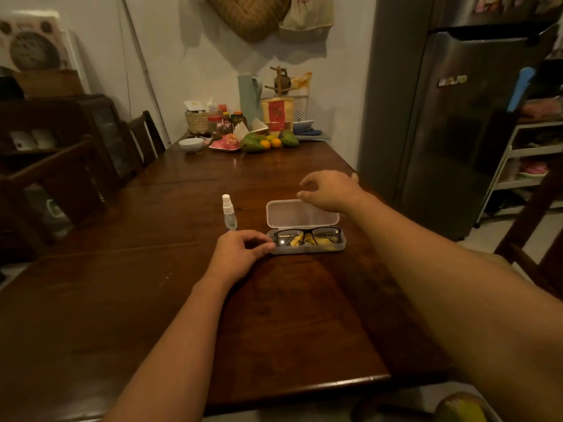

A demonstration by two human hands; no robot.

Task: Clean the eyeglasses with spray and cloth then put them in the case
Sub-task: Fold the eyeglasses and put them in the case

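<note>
While the near edge of the surface point(274, 315) lies bare under both forearms, I find the work gathered just past it. The left hand point(240, 254) sits at the near left corner of the case point(307, 249), its curled fingers point(268, 246) and thumb pinching that end as if to steady it. The eyeglasses point(308, 230) lie folded inside the case's base, on top of the yellow cloth point(300, 239). Just left of the case and slightly farther, the spray bottle point(229, 213) stands upright with its cap on, apart from both hands. Behind the base the lid point(301, 213) stands open. Over its far edge hangs the right hand point(332, 190), fingers loosely curled and holding nothing; I cannot tell whether the thumb touches the lid. At the far end sit a bowl point(191, 144) and fruit point(256, 143).

My reading is uncertain. With glasses and cloth both cased, this is either the outset, nothing yet sprayed or wiped, or the close, with only the lid left to shut. I cannot see whether the lenses are clean.
</note>
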